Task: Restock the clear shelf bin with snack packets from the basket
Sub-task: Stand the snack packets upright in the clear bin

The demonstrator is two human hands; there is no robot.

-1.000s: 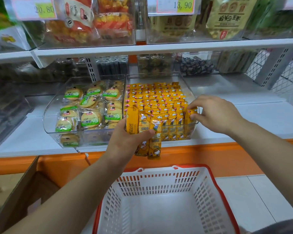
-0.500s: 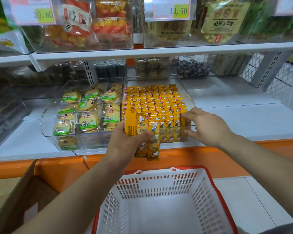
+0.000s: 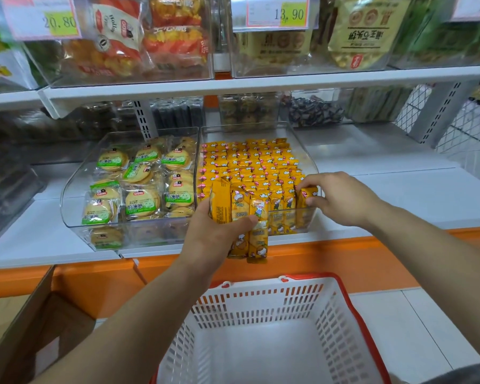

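The clear shelf bin (image 3: 302, 151) on the white shelf is packed with rows of upright yellow snack packets (image 3: 250, 164). My left hand (image 3: 214, 234) grips a bunch of several yellow packets (image 3: 250, 217) upright in front of the bin's front wall. At the bin's front right corner my right hand (image 3: 341, 198) pinches a single yellow packet (image 3: 308, 193) between thumb and fingers, just inside the rim. The white basket (image 3: 352, 309) with a red rim stands on the floor below; no packets show inside it.
A second clear bin (image 3: 75, 189) of round green-labelled biscuit packs sits directly left. An upper shelf (image 3: 261, 84) carries more bins and price tags. Wire mesh (image 3: 471, 134) stands at the right, and an open cardboard box (image 3: 39, 314) at the lower left.
My right hand has moved from the bin's top right down to its front right corner and now pinches one packet there. The left hand keeps holding its bunch in the same place.
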